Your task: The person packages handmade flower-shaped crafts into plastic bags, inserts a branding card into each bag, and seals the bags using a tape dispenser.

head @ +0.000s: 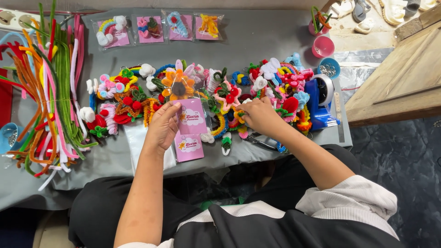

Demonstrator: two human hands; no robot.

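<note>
while left hand [163, 126] pinches pink card [192, 117], second pink card [189, 147] below.

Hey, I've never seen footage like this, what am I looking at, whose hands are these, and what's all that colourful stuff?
There is one picture, taken by a camera worn on a person's head, looking down at their own two bare hands over a grey table. The left hand holds a pink card with an orange pipe-cleaner flower at its top. The right hand reaches into a row of small pipe-cleaner ornaments. Loose pipe cleaners lie at the left, a blue tape dispenser at the right, and bagged finished pieces along the back.
</note>
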